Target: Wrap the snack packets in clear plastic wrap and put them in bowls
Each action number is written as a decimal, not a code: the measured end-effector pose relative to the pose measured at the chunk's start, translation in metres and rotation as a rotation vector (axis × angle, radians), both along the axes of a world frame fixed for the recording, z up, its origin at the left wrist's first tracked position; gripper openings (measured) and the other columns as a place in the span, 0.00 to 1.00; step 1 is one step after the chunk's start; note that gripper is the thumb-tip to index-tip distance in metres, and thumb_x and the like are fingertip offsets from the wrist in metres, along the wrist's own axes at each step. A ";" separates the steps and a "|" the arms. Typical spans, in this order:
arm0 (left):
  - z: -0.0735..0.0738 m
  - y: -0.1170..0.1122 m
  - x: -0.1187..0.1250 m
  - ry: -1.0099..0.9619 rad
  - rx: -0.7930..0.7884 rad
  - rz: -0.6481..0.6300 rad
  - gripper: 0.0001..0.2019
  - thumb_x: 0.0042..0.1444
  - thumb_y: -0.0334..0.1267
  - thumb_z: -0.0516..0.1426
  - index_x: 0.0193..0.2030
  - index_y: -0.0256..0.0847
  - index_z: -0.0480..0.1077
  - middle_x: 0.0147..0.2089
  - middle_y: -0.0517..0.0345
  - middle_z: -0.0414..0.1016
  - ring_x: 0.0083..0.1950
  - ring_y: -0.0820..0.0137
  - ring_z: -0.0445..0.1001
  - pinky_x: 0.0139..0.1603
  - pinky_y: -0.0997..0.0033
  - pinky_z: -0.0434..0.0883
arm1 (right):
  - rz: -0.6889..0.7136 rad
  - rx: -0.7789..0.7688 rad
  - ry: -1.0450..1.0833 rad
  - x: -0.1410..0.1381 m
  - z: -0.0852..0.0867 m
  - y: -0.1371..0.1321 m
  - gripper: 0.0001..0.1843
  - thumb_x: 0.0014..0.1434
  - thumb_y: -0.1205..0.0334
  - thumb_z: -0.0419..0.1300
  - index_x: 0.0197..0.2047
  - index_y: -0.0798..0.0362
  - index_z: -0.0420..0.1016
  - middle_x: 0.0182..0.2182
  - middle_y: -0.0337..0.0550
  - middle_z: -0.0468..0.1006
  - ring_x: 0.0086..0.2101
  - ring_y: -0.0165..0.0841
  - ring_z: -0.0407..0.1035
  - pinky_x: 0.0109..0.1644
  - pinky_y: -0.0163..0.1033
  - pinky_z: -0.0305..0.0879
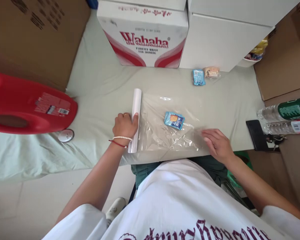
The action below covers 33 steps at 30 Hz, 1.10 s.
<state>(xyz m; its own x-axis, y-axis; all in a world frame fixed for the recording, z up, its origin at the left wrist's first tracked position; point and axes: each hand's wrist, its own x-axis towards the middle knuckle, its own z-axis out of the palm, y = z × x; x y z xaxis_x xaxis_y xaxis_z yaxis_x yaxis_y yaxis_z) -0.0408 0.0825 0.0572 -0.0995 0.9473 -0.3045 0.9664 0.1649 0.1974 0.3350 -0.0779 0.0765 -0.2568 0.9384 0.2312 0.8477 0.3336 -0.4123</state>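
A roll of plastic wrap [135,136] lies lengthwise on the cloth-covered table. My left hand [125,126] grips its left side, with the thumb over the top and the fingers curled. From the roll, a clear sheet of wrap [157,140] stretches to the right, wrinkled and shiny. On this sheet sits a small blue snack packet [174,120], tilted slightly. My right hand [217,143] is at the sheet's right edge, thumb and fingers closed together on the film; the fingertips are a little blurred.
A Wahaha water carton [150,43] stands behind, beside white boxes [215,40]. Near them lie a blue packet [198,77] and an orange packet [211,72]. A red jug [27,103] is at left; plastic bottles [292,110], a black wallet-like item [256,135] and keys [277,138] lie right.
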 end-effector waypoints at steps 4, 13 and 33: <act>-0.001 0.002 0.019 0.033 0.037 -0.006 0.22 0.73 0.50 0.47 0.57 0.33 0.68 0.59 0.33 0.73 0.60 0.47 0.75 0.52 0.52 0.75 | 0.062 -0.074 -0.147 -0.082 -0.007 0.093 0.29 0.77 0.52 0.49 0.71 0.60 0.69 0.68 0.54 0.73 0.69 0.46 0.62 0.73 0.54 0.62; -0.002 0.004 0.020 0.049 0.029 0.064 0.21 0.72 0.45 0.46 0.57 0.29 0.67 0.55 0.30 0.77 0.52 0.47 0.82 0.48 0.54 0.76 | 0.250 -0.193 -0.363 -0.161 -0.071 0.162 0.41 0.76 0.42 0.46 0.78 0.65 0.55 0.78 0.59 0.51 0.76 0.49 0.47 0.79 0.58 0.44; -0.007 0.013 0.009 0.027 -0.049 0.318 0.22 0.75 0.48 0.40 0.60 0.36 0.64 0.57 0.32 0.79 0.56 0.51 0.82 0.49 0.58 0.75 | 0.267 -0.185 -0.353 -0.150 -0.090 0.160 0.41 0.76 0.43 0.42 0.79 0.65 0.54 0.78 0.58 0.48 0.77 0.47 0.44 0.80 0.59 0.41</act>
<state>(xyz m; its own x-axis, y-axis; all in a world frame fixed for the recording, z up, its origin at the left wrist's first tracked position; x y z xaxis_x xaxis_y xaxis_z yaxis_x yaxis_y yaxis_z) -0.0314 0.0960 0.0498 -0.3967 0.8516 -0.3426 0.8698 0.4681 0.1563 0.1846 0.0822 -0.0136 -0.5275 0.8460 -0.0782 0.8412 0.5071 -0.1877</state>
